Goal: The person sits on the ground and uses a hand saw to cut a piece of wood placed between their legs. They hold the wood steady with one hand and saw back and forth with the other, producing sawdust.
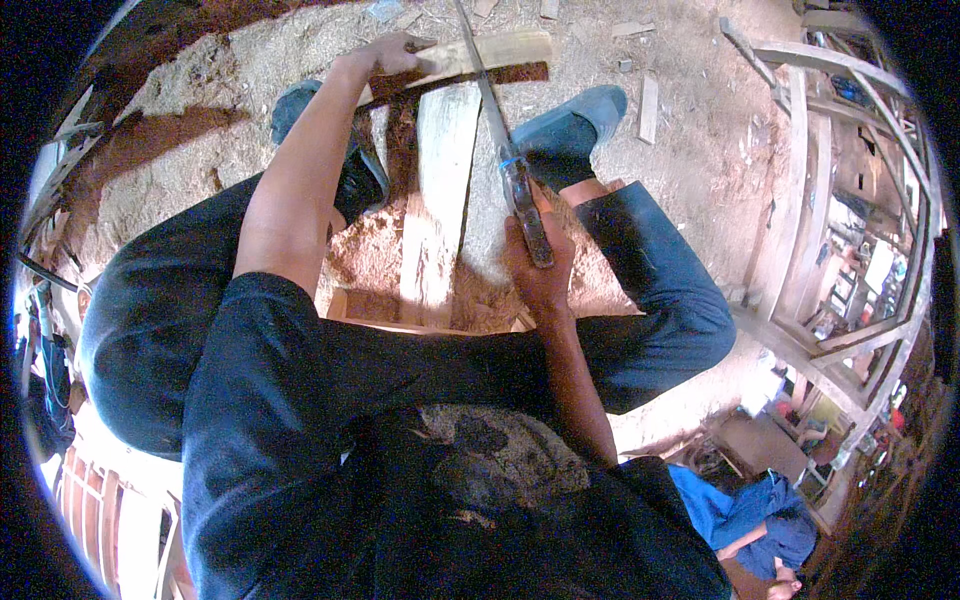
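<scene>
My right hand (541, 262) is wrapped round the dark handle of a handsaw (494, 112). Its long narrow blade points away from me and crosses the right part of a pale wooden board (500, 55); whether the teeth touch the wood I cannot tell. At the far side, my left hand (393, 55) grips the left part of that board, with one finger stretched along it. The board lies crosswise at the far end of a long plank (446, 150), which runs back between my legs.
My shoe (580, 122) rests just right of the blade. Offcuts, including a thin strip (648, 108), lie on the dusty ground. Wooden frames (797, 190) stand at the right. Another person in blue clothing (745, 515) is at the lower right.
</scene>
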Available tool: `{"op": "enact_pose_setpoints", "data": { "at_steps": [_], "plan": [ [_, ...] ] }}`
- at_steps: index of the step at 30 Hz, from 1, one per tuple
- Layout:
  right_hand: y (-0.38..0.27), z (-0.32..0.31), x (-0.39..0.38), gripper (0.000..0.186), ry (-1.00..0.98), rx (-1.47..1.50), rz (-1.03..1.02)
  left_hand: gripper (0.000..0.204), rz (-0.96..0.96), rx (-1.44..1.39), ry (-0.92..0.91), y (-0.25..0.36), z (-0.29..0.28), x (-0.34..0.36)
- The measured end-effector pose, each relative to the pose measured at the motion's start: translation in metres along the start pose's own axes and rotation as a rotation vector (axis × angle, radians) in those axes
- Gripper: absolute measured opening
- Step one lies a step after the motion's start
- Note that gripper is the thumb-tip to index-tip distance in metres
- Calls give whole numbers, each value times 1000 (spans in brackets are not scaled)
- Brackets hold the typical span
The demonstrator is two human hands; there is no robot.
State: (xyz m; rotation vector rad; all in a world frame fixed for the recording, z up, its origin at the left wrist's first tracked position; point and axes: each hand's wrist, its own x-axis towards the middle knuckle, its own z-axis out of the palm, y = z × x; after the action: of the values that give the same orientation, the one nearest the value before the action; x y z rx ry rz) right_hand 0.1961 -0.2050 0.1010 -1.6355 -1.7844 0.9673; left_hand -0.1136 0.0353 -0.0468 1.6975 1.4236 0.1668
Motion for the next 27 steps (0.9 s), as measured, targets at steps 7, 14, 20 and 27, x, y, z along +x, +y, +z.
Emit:
{"op": "enact_pose_setpoints", "data": {
  "at_steps": [7, 14, 20, 27],
  "plan": [
    [10, 4, 0, 56, 2, 2, 3, 108, -19, 518, 324, 28, 18, -17],
    [11, 6, 6, 50, 42, -82, -134, 97, 43, 479, 611, 32, 39, -21],
    [6, 13, 12, 46, 101, 37, -169, 95, 10, 380, 440, 43, 37, -26],
    [-10, 14, 21, 47, 33, -73, -195, 97, -19, 337, 416, 43, 38, -25]
  ]
}}
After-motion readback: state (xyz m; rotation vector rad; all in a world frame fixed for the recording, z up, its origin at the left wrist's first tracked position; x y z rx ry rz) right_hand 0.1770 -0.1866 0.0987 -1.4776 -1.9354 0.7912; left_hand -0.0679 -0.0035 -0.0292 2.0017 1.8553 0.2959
